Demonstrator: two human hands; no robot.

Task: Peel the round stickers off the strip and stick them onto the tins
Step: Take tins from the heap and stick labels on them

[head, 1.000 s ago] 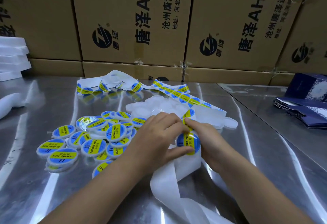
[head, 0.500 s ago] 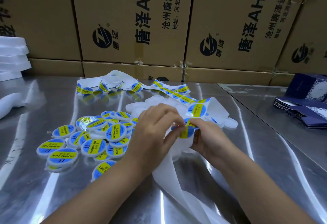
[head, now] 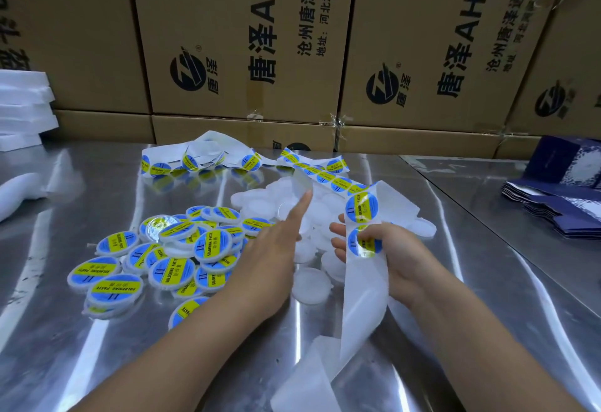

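The left hand (head: pixel 276 249) reached forward over the table (head: pixel 97 346), palm down, fingers straight and together, the forefinger pointing into the plain tins (head: pixel 309 278). It held nothing; whether the fingertip touched a tin could not be told. The forearm lay low across the near edge of the labelled tins (head: pixel 169 249).

The right hand (head: pixel 390 255) held the strip (head: pixel 361 307) upright just right of the left. Its thumb curled over the front and pressed on one sticker (head: pixel 353 242), and the other fingers wrapped behind, their tips showing at the strip's left edge. A second sticker (head: pixel 361 207) sat on the strip just above the thumb. Below the hand the strip was bare white backing that hung down and folded onto the table. Above the hand it bent away and ran back, lined with blue and yellow stickers, to a loose heap at the far side.

The labelled tins lay in an overlapping pile left of the left hand, each with a blue and yellow sticker on top. The plain tins, white and bare, were heaped between and beyond the hands. All were closed, so their contents were hidden.

Boxes (head: pixel 227 37) were stacked behind the table, taped shut. Dark blue cartons (head: pixel 553 203) lay flat at the right, white foam (head: pixel 22 102) at the left.
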